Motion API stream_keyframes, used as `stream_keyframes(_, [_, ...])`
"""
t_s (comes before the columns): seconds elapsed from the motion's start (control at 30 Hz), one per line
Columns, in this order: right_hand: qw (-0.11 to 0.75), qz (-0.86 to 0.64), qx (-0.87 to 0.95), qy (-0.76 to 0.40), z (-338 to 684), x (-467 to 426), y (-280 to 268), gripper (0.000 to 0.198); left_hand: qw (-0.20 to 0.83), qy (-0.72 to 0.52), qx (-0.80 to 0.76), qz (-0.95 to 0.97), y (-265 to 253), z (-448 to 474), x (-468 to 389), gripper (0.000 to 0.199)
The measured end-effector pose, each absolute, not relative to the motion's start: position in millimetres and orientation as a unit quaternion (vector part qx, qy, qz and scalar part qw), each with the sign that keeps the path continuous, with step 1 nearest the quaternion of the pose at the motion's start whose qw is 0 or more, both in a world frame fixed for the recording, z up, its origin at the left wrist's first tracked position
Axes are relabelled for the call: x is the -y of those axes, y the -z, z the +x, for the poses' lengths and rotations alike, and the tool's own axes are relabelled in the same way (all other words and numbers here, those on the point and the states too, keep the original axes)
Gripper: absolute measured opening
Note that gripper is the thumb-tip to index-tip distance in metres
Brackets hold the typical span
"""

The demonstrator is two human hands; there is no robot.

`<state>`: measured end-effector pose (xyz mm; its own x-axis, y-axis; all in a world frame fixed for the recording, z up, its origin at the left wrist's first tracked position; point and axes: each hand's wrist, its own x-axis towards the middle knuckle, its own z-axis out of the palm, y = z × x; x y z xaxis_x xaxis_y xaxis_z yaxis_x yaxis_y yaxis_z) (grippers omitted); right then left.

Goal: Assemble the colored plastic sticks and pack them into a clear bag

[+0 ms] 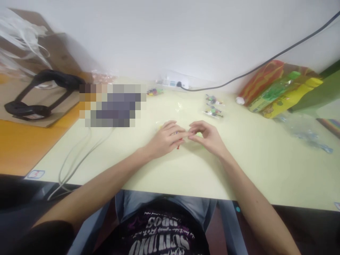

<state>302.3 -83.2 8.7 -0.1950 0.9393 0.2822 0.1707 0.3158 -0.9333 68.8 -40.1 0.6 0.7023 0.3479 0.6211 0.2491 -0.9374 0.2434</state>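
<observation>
My left hand (168,138) is low over the middle of the pale yellow table (172,173), its fingers stretched out to the right and slightly apart. A small red piece (179,145) shows under those fingers. My right hand (205,136) has thumb and fingertips brought together in a pinch against the left fingertips. Whatever is in the pinch is too small to make out. A bright green piece (199,135) shows within the curve of the right hand. By the left knuckles is a bit of yellow (160,126), mostly hidden.
Small clear packs of coloured parts (213,112) lie beyond my right hand; another colourful bundle (154,92) is at the back. Right: a green bottle (287,86), yellow bag (294,97) and clear plastic bags (305,132). Left: pale cables (77,163) and a black frame-like object (42,94).
</observation>
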Motion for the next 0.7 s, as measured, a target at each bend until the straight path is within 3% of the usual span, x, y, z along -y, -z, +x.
stream_keyframes(0.2, [0.466,-0.384,0.639,-0.476,287,90,-12,0.054,0.083,-0.384,-0.139,0.909,-1,68,40,0.022])
stream_keyframes(0.37, [0.453,-0.441,0.684,-0.363,298,85,-12,0.049,0.107,-0.393,-0.143,0.902,-2,68,40,0.006])
stream_keyframes(0.53, [0.26,-0.62,0.731,-0.12,323,82,-10,0.049,0.159,-0.415,-0.154,0.883,-6,64,38,0.01])
stream_keyframes(0.7, [0.126,-0.671,0.721,-0.116,333,82,-5,0.04,0.19,-0.416,-0.17,0.873,-5,60,37,0.012])
